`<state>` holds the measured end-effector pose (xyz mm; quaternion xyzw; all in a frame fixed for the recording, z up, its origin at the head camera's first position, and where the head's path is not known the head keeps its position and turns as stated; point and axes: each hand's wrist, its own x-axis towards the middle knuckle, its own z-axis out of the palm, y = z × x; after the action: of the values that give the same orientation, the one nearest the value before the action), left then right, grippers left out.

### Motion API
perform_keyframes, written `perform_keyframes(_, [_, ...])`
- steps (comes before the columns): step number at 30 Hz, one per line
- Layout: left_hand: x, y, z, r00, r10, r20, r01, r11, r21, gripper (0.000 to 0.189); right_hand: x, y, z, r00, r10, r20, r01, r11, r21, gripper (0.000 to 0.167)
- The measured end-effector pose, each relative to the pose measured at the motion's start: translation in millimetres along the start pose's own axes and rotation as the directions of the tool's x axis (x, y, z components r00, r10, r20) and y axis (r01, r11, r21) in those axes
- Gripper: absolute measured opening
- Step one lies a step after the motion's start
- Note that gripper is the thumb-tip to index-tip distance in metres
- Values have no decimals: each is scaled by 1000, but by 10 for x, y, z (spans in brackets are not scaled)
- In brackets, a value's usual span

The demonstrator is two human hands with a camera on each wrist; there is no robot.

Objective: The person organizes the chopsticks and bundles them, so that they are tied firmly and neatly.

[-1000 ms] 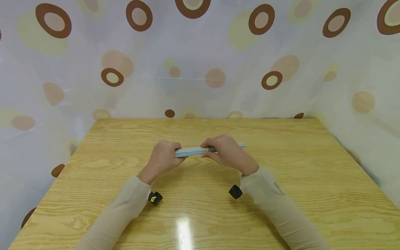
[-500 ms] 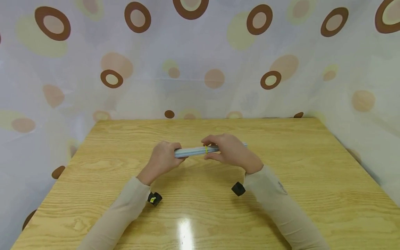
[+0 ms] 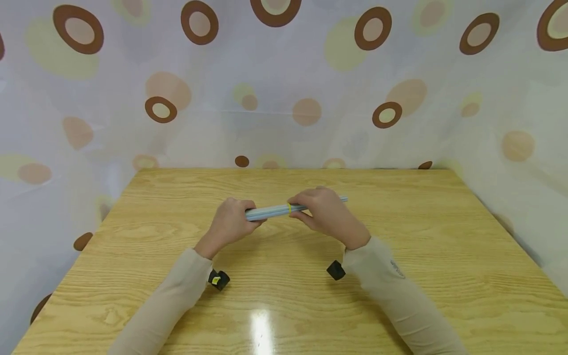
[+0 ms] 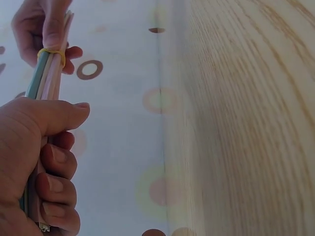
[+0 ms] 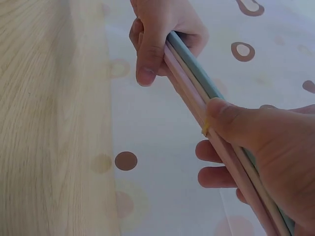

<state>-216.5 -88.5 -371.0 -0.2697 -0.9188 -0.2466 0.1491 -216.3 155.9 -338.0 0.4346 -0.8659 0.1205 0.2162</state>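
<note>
A bundle of slim pastel chopsticks (image 3: pixel 268 212), in teal, beige and pink, is held in the air above the table. My left hand (image 3: pixel 232 220) wraps its fingers round the bundle's left end, thumb along the side in the left wrist view. A yellow rubber band (image 5: pixel 205 126) circles the chopsticks part-way along. Right at the band, my right hand (image 3: pixel 328 215) pinches the bundle between thumb and fingers. The chopsticks' right ends poke out behind that hand, slightly higher than the left ends. The palms hide part of the bundle.
Below lies a wood-grain table (image 3: pixel 275 276) with a bright light reflection near its front. A pale curtain (image 3: pixel 275 138) with brown rings and spots rises behind and along both sides. Small black wrist cameras (image 3: pixel 219 280) hang at both cuffs.
The right thumb and fingers spread apart half a second ago and now pinch the bundle at the yellow band. The band sits slightly further left, and the bundle's right end tilts up a little more.
</note>
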Motion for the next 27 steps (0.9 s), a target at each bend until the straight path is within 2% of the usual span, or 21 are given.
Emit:
perform_keyframes(6, [-6,-5,8,1000,13,17,-12,999,-46,22,21,-57,42,997,-45,-64,39,995,-89,29])
perform_keyframes(10, [2,16,16,1000,22,19,-21,999,-40,22,29,-69,79,993,-77,-94,65,990,-124,31])
perform_keyframes(15, [12,94,41,999,29,32,-28,999,-33,21,27,-117,116,987,-131,-90,118,983,-142,32])
perform_keyframes(20, [2,129,31,999,23,38,-22,999,-33,21,26,-127,102,991,-114,-67,105,987,-118,32])
perform_keyframes(27, [1,143,-22,1000,21,18,-22,999,47,21,20,-64,-5,999,-45,-2,45,997,-69,45])
